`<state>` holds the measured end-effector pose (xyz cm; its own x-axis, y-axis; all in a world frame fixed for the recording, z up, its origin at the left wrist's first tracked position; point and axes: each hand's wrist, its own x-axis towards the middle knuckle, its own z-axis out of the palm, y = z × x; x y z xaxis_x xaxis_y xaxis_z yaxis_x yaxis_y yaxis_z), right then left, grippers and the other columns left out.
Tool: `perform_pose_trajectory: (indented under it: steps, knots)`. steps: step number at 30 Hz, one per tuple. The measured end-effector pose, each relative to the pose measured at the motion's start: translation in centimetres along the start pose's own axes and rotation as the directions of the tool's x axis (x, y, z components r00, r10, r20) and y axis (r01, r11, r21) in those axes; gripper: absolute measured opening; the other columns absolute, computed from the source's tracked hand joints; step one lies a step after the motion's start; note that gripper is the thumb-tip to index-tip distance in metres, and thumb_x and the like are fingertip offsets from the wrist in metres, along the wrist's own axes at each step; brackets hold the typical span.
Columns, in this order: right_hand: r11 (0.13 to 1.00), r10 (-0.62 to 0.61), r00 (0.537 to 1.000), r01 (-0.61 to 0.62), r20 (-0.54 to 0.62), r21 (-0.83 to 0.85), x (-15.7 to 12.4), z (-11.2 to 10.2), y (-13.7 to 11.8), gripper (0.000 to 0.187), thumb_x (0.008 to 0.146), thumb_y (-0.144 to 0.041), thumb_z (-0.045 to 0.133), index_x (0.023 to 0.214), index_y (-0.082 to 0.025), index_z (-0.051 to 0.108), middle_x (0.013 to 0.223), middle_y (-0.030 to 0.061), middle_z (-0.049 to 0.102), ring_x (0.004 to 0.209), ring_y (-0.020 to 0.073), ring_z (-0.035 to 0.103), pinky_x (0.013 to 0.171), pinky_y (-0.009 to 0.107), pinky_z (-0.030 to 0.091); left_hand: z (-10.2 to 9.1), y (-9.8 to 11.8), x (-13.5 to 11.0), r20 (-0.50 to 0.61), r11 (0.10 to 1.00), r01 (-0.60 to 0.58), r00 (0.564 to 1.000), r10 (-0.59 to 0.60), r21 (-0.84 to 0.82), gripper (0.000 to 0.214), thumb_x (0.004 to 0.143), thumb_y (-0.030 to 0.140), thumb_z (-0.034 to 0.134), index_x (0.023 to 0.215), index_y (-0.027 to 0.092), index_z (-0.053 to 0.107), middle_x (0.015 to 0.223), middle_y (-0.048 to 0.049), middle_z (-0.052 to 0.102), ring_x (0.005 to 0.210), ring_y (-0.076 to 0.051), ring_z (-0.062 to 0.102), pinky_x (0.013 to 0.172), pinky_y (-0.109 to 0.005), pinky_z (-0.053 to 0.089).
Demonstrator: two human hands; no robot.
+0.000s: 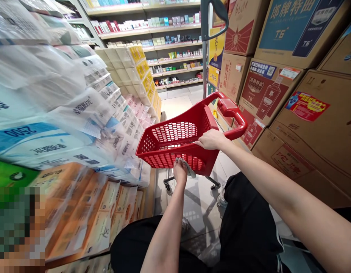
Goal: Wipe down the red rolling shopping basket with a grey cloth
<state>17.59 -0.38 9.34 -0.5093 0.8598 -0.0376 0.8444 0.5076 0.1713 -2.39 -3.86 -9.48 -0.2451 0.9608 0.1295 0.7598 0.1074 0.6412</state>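
Note:
A red plastic shopping cart with perforated sides stands in the aisle in front of me, its handle to the right. My right hand is closed over the cart's near rim, close to the handle end. Lower and to the left, my left hand is closed on a small grey cloth beside the cart's near side wall. Part of the cloth hangs out of the fist, and the rest is hidden by the fingers. Whether the cloth touches the cart, I cannot tell.
Packs of wrapped tissue paper are piled on the left, above orange packs. Cardboard cartons rise on the right. Shelves of small boxes stand at the back. A grey post stands behind the cart.

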Motion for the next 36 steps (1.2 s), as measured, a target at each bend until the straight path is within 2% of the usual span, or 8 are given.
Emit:
perform_pose_trajectory:
  steps: [3, 7, 16, 22, 26, 29, 34, 36]
  knots:
    - [1.000, 0.004, 1.000, -0.004, 0.005, -0.002, 0.0, 0.0, 0.1, 0.069, 0.093, -0.055, 0.013, 0.093, -0.018, 0.072, 0.094, 0.0139, 0.070, 0.088, 0.0271, 0.065, 0.074, 0.034, 0.044, 0.0, -0.1, -0.5, -0.039, 0.995, -0.098, 0.994, 0.099, 0.031, 0.031, 0.086, 0.023, 0.041, 0.110, 0.013, 0.059, 0.107, -0.0140, 0.058, 0.098, -0.024, 0.055, 0.088, -0.033, 0.041]
    - [1.000, 0.008, 1.000, -0.008, 0.018, 0.003, 0.0, -0.2, 0.0, 0.068, 0.093, -0.056, 0.015, 0.094, -0.018, 0.072, 0.095, 0.0139, 0.070, 0.090, 0.0268, 0.065, 0.076, 0.034, 0.044, 0.4, 0.5, -1.7, -0.111, 0.991, -0.136, 0.985, 0.134, -0.016, 0.027, 0.087, 0.024, 0.040, 0.101, 0.014, 0.061, 0.103, -0.0134, 0.060, 0.096, -0.024, 0.056, 0.087, -0.035, 0.042]
    - [1.000, 0.008, 1.000, -0.007, 0.021, -0.006, -0.1, -0.3, -0.1, 0.069, 0.093, -0.056, 0.014, 0.094, -0.018, 0.072, 0.095, 0.0137, 0.070, 0.090, 0.0271, 0.065, 0.076, 0.034, 0.044, 1.1, 2.2, -2.3, -0.281, 0.966, -0.236, 0.939, 0.198, -0.108, 0.032, 0.088, 0.020, 0.039, 0.112, 0.015, 0.058, 0.113, -0.0143, 0.056, 0.106, -0.024, 0.053, 0.094, -0.036, 0.041]
    - [1.000, 0.001, 1.000, -0.001, 0.002, 0.007, 0.2, 0.0, 0.1, 0.067, 0.093, -0.055, 0.016, 0.091, -0.017, 0.071, 0.093, 0.0137, 0.070, 0.088, 0.0263, 0.065, 0.074, 0.033, 0.043, 1.8, 3.3, -1.6, -0.250, 0.973, -0.219, 0.948, 0.196, -0.068, 0.034, 0.087, 0.017, 0.037, 0.115, 0.016, 0.056, 0.109, -0.0134, 0.057, 0.098, -0.023, 0.055, 0.088, -0.036, 0.043]
    - [1.000, 0.000, 1.000, 0.000, 0.003, -0.002, 0.3, 0.2, 0.4, 0.065, 0.093, -0.053, 0.017, 0.090, -0.018, 0.072, 0.092, 0.0132, 0.070, 0.088, 0.0266, 0.065, 0.074, 0.034, 0.043, 0.4, 3.1, -1.7, -0.148, 0.957, -0.280, 0.952, 0.267, -0.075, 0.027, 0.086, 0.014, 0.039, 0.103, 0.018, 0.060, 0.099, -0.0099, 0.060, 0.088, -0.020, 0.058, 0.080, -0.032, 0.045]
    - [1.000, -0.002, 1.000, 0.002, 0.021, -0.009, 0.3, 0.2, 0.7, 0.066, 0.093, -0.053, 0.016, 0.091, -0.019, 0.072, 0.094, 0.0131, 0.070, 0.089, 0.0265, 0.065, 0.075, 0.034, 0.043, -1.8, 2.9, -2.2, -0.082, 0.906, -0.413, 0.910, 0.406, -0.092, 0.024, 0.088, 0.017, 0.040, 0.099, 0.020, 0.061, 0.091, -0.0075, 0.060, 0.086, -0.019, 0.057, 0.077, -0.030, 0.045]
    - [0.999, 0.033, 0.999, -0.034, 0.024, 0.015, 0.1, -0.1, 0.6, 0.072, 0.093, -0.057, 0.011, 0.089, -0.019, 0.072, 0.092, 0.0123, 0.071, 0.089, 0.0257, 0.066, 0.075, 0.033, 0.043, -4.7, 5.2, -1.4, -0.373, 0.856, -0.507, 0.816, 0.441, -0.097, 0.030, 0.091, 0.023, 0.042, 0.116, 0.020, 0.057, 0.111, -0.0108, 0.052, 0.106, -0.022, 0.049, 0.092, -0.036, 0.040]
    - [0.999, 0.038, 0.999, -0.039, 0.028, 0.023, 0.1, -0.4, 0.4, 0.074, 0.093, -0.057, 0.009, 0.089, -0.018, 0.072, 0.092, 0.0125, 0.071, 0.089, 0.0254, 0.066, 0.077, 0.033, 0.043, -5.0, 6.8, -0.3, -0.399, 0.820, -0.567, 0.770, 0.497, -0.072, 0.032, 0.091, 0.022, 0.041, 0.119, 0.020, 0.055, 0.120, -0.0113, 0.049, 0.112, -0.022, 0.046, 0.096, -0.037, 0.038]
